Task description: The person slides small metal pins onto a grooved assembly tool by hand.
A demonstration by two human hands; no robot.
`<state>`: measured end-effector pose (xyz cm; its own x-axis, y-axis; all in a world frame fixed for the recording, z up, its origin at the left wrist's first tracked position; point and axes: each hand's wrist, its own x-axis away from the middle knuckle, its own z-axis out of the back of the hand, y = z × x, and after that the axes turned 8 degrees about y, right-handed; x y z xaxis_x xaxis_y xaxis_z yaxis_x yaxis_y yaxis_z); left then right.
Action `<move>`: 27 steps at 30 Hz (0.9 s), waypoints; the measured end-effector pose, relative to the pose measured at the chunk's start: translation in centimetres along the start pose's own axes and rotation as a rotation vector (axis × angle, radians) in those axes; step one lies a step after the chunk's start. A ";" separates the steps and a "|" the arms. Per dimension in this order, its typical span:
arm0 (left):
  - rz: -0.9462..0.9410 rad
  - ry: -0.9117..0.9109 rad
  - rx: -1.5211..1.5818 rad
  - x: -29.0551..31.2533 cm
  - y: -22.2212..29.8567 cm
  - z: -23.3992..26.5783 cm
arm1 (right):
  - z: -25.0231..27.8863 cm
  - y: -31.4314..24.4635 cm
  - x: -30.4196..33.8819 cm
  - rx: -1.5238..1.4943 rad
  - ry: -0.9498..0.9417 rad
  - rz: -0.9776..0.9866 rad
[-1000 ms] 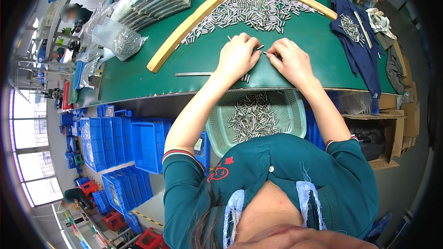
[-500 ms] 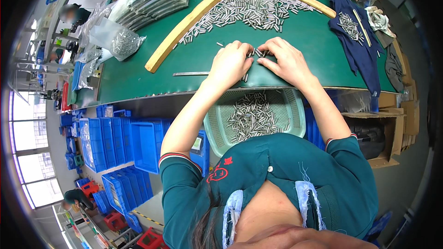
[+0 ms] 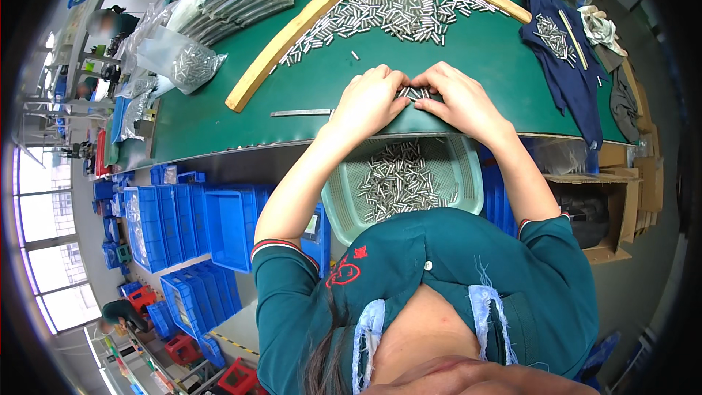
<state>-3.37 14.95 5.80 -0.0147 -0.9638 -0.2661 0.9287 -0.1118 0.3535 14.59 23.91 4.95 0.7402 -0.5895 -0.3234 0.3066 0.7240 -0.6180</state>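
Curled left fingers [image 3: 392, 77] and right fingers [image 3: 439, 73] about a small cluster of metal pins [image 3: 414, 93] on the green bench [image 3: 292, 88]. Had one loose pin [image 3: 355, 55] just beyond the left fingers, with a wide spread of pins [image 3: 406, 7] farther out, bordered by two wooden bars [image 3: 300, 27]. Had a flat metal strip [image 3: 301, 113] left of the left fingers, a pin-filled green basket [image 3: 468, 168] below both, and dark blue cloth [image 3: 567, 91] well to the right.

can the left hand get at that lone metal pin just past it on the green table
Probably yes: the lone metal pin lies just beyond the left hand, with only green tabletop between them, though that hand is occupied at a cluster of pins.
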 end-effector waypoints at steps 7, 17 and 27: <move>0.045 -0.022 -0.082 0.1 0.8 -0.1 | -0.9 -0.4 0.8 0.140 0.089 0.028; 0.053 0.001 -0.001 0.1 1.5 -0.2 | -0.2 -0.6 1.6 0.108 0.115 -0.071; 0.072 0.051 0.151 0.0 1.8 0.0 | 2.1 0.1 3.0 0.279 0.178 -0.134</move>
<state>-1.69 14.80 6.40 0.0725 -0.9576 -0.2789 0.8604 -0.0814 0.5030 18.12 22.97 5.47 0.5739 -0.7215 -0.3874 0.5639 0.6912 -0.4519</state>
